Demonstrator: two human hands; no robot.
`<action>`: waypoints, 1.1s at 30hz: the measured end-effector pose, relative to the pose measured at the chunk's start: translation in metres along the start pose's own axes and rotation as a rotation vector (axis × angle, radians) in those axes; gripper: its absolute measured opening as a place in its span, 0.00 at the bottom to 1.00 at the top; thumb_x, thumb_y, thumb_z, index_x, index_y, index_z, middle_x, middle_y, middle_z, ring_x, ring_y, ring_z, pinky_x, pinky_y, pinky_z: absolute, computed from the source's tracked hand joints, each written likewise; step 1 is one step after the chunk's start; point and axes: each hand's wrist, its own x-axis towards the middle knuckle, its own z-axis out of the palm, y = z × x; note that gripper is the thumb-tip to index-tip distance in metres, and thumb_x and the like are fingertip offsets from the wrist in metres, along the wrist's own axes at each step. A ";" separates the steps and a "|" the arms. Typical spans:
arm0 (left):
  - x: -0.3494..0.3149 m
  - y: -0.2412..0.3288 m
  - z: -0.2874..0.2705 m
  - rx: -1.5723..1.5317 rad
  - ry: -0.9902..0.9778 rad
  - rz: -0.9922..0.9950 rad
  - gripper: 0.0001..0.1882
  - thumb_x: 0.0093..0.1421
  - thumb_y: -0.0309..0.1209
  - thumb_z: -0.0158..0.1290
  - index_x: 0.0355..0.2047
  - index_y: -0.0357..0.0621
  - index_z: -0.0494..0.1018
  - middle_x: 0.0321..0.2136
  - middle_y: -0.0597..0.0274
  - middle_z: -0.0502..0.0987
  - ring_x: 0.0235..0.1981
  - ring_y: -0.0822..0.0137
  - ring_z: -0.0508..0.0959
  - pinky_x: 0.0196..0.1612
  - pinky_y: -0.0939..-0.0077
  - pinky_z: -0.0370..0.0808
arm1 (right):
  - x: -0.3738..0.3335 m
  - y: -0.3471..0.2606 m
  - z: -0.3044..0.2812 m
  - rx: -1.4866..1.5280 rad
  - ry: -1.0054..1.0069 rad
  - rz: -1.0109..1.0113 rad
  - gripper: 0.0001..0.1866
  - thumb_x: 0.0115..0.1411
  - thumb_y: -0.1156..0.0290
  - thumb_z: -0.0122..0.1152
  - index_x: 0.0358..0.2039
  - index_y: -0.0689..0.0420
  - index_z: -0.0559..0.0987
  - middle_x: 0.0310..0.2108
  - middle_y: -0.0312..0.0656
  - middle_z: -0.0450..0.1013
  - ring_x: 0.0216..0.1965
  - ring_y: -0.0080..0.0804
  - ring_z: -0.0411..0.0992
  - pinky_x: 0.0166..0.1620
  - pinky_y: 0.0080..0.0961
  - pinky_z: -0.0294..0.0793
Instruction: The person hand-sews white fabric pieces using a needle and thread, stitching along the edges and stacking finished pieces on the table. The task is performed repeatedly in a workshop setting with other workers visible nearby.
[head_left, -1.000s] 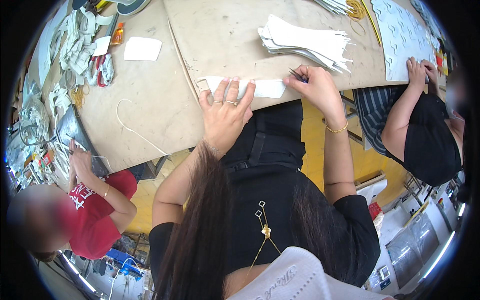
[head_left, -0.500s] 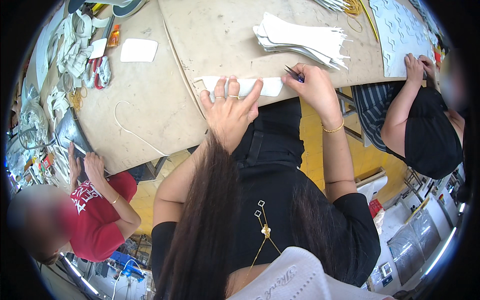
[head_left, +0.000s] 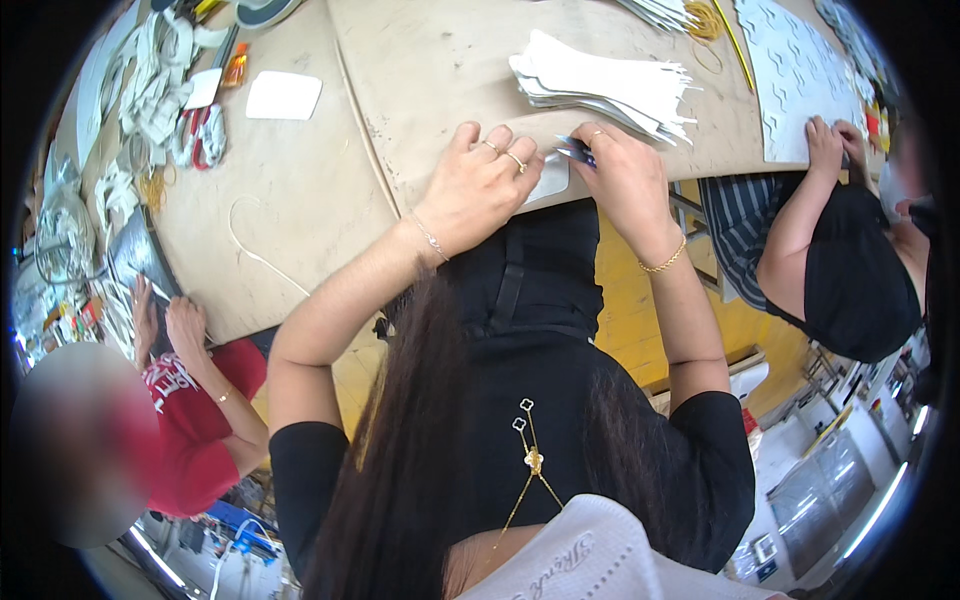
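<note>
The white piece [head_left: 552,178] lies at the near edge of the table [head_left: 430,90], directly in front of your waist. Your left hand [head_left: 482,185] sits over most of it with the fingers bent. Whether these fingers pinch the piece or only press on it cannot be told. Your right hand [head_left: 620,175] is closed around a pointed tool [head_left: 577,150], whose tips face left, just beside your left fingers. The tips appear slightly parted; the handle is mostly hidden in your palm.

CAUTION: The tips could nick your left fingers or score the piece if your right hand slips; the small gap between the hands would be the cause. The piece could also shift, or slide off the edge, if your left hand bears on it too lightly.

Note the appearance of the piece: white, flat and thin, with a rounded corner at its exposed right end. Its left part is hidden under your hand.

Beyond your hands, a stack of similar white pieces [head_left: 600,80] carries fringed, strip-like ends on its right side. Farther left, a separate white panel [head_left: 284,95] lies flat.
</note>
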 end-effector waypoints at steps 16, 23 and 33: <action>-0.023 -0.020 0.003 -0.082 0.102 -0.147 0.23 0.56 0.43 0.63 0.52 0.56 0.78 0.42 0.64 0.74 0.47 0.63 0.72 0.48 0.62 0.64 | 0.024 -0.010 0.011 0.105 0.013 -0.133 0.11 0.54 0.74 0.67 0.40 0.53 0.82 0.35 0.39 0.77 0.35 0.42 0.78 0.38 0.35 0.78; -0.022 -0.027 0.005 -0.194 0.142 -0.190 0.22 0.54 0.43 0.65 0.49 0.55 0.81 0.42 0.65 0.74 0.48 0.61 0.71 0.50 0.62 0.63 | 0.009 -0.002 0.021 0.177 0.147 -0.246 0.14 0.51 0.80 0.65 0.39 0.54 0.83 0.31 0.38 0.73 0.31 0.38 0.77 0.34 0.33 0.76; -0.016 -0.032 0.003 -0.309 0.130 -0.285 0.15 0.53 0.42 0.66 0.42 0.58 0.84 0.40 0.67 0.72 0.47 0.63 0.70 0.49 0.63 0.61 | -0.004 0.004 0.025 0.015 0.203 -0.400 0.18 0.47 0.79 0.62 0.41 0.53 0.85 0.31 0.34 0.72 0.33 0.31 0.73 0.31 0.28 0.76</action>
